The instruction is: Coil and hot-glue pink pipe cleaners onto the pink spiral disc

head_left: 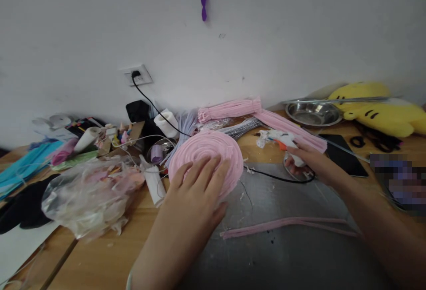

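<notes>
My left hand [199, 192] lies over the lower part of a pink coiled disc [206, 145], its fingers spread across the rings. The thumb sits apart near the disc's lower right edge. The disc's face is turned toward me; what supports it underneath is hidden. On the right, my right hand [304, 156] is wrapped around the handle of a white glue gun [282, 138] with an orange trigger. Its nozzle points left, toward the disc but apart from it. Whitish stringy residue clings near the nozzle. Two joined pink fuzzy strips [266, 225] lie on the grey mat [282, 259].
Bundles of pink pipe cleaners [229, 109] lie along the wall beside a metal bowl [314, 113] and a yellow plush toy [376, 108]. A black phone-like slab [346, 154] is at right. A scrap-filled plastic bag [86, 196] stands left. A black cord [153, 103] runs from the wall socket.
</notes>
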The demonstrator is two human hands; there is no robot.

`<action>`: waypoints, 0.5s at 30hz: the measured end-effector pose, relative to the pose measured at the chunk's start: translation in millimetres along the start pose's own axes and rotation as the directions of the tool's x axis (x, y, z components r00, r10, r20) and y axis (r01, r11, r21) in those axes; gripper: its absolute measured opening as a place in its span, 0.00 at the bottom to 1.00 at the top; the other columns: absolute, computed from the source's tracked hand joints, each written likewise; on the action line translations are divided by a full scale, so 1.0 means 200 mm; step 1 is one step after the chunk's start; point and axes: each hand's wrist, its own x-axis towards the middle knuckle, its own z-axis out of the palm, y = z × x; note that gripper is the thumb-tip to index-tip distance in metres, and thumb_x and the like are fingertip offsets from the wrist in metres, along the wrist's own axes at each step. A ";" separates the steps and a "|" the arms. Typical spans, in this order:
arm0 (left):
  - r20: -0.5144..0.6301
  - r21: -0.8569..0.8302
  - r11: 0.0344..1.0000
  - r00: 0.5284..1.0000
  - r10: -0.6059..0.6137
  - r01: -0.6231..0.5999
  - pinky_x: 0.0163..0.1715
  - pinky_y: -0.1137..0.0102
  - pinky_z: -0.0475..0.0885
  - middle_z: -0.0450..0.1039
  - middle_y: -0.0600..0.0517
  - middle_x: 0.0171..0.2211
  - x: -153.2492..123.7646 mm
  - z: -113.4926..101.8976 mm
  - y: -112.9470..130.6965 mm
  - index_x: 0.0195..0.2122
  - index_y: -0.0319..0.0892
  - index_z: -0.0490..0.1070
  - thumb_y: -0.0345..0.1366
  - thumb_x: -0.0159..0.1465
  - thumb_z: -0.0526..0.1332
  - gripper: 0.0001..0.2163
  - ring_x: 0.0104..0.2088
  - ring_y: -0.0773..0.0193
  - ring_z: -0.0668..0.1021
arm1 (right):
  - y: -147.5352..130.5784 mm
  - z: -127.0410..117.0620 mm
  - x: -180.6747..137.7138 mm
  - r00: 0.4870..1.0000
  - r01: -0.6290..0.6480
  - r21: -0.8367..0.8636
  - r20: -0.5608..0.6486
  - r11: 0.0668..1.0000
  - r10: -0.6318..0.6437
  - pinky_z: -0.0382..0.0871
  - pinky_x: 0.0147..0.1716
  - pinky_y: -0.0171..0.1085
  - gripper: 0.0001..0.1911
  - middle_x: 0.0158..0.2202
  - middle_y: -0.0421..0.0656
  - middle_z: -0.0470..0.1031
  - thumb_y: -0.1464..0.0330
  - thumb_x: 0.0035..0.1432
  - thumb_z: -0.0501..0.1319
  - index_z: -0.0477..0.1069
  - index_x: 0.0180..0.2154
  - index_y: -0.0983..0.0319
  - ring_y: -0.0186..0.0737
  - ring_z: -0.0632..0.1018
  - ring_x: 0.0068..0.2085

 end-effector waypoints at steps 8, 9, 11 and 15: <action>0.002 -0.012 0.997 0.997 -0.071 0.071 0.54 0.53 0.66 0.66 0.40 0.57 0.04 0.02 -0.08 0.60 0.42 0.52 0.38 0.59 0.59 0.29 0.57 0.47 0.69 | -0.22 0.05 -0.15 0.988 0.151 0.519 -0.046 0.842 -0.148 0.64 0.21 0.33 0.08 0.21 0.38 0.71 0.64 0.44 0.64 0.68 0.28 0.59 0.34 0.71 0.23; 0.000 -0.019 0.997 0.997 -0.075 0.075 0.54 0.53 0.66 0.66 0.40 0.57 0.05 0.01 -0.08 0.60 0.42 0.52 0.41 0.59 0.60 0.30 0.57 0.46 0.69 | -0.23 0.06 -0.17 0.981 0.166 0.568 -0.016 0.806 -0.191 0.63 0.20 0.33 0.07 0.19 0.37 0.70 0.65 0.42 0.65 0.68 0.25 0.60 0.33 0.69 0.21; -0.021 -0.056 0.997 0.998 -0.063 0.062 0.53 0.52 0.67 0.68 0.41 0.55 0.05 -0.01 -0.08 0.59 0.43 0.53 0.46 0.60 0.61 0.29 0.56 0.46 0.70 | -0.22 0.09 -0.21 0.963 0.194 0.593 0.038 0.781 -0.268 0.58 0.16 0.33 0.11 0.14 0.37 0.66 0.63 0.44 0.65 0.66 0.19 0.60 0.31 0.66 0.16; -0.160 -0.246 0.969 0.985 -0.072 0.030 0.52 0.55 0.69 0.70 0.46 0.53 -0.10 -0.01 -0.13 0.55 0.46 0.60 0.43 0.65 0.57 0.18 0.53 0.52 0.73 | -0.13 0.15 -0.25 0.938 0.227 0.501 0.118 0.835 -0.326 0.49 0.13 0.31 0.13 0.14 0.38 0.68 0.58 0.49 0.65 0.70 0.23 0.62 0.29 0.64 0.14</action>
